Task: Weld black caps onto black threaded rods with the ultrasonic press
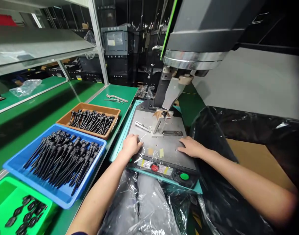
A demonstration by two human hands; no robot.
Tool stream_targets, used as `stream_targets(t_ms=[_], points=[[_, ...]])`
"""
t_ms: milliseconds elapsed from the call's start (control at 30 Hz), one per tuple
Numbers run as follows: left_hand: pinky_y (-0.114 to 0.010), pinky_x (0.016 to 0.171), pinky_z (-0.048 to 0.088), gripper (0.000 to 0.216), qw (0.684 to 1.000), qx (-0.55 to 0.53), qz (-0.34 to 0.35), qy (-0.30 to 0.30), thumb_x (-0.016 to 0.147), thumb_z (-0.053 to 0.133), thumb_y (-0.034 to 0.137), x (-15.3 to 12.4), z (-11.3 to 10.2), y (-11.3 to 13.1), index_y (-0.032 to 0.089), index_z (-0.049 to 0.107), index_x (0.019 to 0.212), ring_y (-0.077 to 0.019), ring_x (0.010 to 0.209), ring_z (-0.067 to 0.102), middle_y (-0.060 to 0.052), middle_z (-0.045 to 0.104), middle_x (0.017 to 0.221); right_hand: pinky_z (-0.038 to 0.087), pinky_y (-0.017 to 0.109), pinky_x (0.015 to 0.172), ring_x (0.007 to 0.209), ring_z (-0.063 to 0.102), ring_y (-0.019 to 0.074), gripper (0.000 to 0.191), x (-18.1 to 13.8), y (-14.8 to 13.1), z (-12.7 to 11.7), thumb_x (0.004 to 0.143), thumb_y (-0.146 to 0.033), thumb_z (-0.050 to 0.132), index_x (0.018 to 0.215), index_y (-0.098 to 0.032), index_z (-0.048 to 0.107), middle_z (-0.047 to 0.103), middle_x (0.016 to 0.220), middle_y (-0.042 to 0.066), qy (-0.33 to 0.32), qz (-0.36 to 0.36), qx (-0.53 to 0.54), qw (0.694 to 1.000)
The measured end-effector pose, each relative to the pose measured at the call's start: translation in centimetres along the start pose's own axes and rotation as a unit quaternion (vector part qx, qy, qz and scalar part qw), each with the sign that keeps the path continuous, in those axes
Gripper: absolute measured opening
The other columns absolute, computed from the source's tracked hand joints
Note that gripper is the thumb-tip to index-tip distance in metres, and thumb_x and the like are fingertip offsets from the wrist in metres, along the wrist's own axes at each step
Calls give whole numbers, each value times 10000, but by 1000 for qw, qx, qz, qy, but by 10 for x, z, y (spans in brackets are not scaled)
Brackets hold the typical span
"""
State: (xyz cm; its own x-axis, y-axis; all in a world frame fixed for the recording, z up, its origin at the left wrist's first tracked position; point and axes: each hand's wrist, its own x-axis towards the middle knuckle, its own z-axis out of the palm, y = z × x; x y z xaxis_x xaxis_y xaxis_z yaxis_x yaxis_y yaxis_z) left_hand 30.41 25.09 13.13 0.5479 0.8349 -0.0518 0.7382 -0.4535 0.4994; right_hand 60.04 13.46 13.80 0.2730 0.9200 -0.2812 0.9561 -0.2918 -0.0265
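Observation:
My left hand [131, 146] rests on the left front of the grey metal machine plate [164, 143], fingers curled under; nothing shows in them. My right hand [190, 146] lies flat on the plate's right side, fingers stretched out and holding nothing. Between and beyond the hands stands a small fixture [160, 121] with a black part on top, under the machine's press head [174, 91]. A red button [154, 167] and a green button [184, 176] sit on the front panel below my hands.
Left of the machine, a blue tray [19, 169] and a brown tray [66, 119] hold several long black screw-like parts. A green tray [2, 195] holds flat black pieces. A black plastic-lined box [237, 130] stands at right. Metal tools [116, 98] lie on the green bench.

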Motion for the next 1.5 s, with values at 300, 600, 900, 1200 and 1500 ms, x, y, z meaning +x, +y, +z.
stream_targets(t_ms=[300,600,900,1200,1500], points=[[-244,617,480,62,984,-156,2,-86,796,634,219,3,-22,-3,182,591,770,-156,682,665,-33,714,750,467,315,740,775,635,212,262,-14,6,-21,831,-401,581,656,-208,553,684,795,59,8,-94,216,972],[-162,411,261,190,861,-495,-45,-106,620,736,182,49,-96,1,149,597,744,-40,420,428,2,655,625,368,256,488,458,456,106,638,14,20,-109,493,-701,847,788,-178,631,518,523,-44,90,-65,477,872],[-174,385,166,413,840,-534,-53,-86,700,836,476,89,-113,8,137,603,741,-24,390,340,64,496,523,271,249,483,487,368,95,610,63,17,-140,554,-764,774,655,-193,586,477,512,-36,160,-51,437,884],[-187,392,247,394,890,-456,-30,-6,872,699,423,127,-125,22,183,490,641,-48,363,380,35,557,495,259,268,534,539,401,106,453,93,26,-170,830,-558,702,624,-187,546,472,539,-33,240,-14,328,914],[-186,423,304,374,926,-355,18,126,947,582,277,183,-143,52,189,442,612,-61,362,425,56,503,454,306,298,701,854,556,181,441,125,21,-217,915,-508,628,871,-70,666,667,902,114,328,92,153,928]])
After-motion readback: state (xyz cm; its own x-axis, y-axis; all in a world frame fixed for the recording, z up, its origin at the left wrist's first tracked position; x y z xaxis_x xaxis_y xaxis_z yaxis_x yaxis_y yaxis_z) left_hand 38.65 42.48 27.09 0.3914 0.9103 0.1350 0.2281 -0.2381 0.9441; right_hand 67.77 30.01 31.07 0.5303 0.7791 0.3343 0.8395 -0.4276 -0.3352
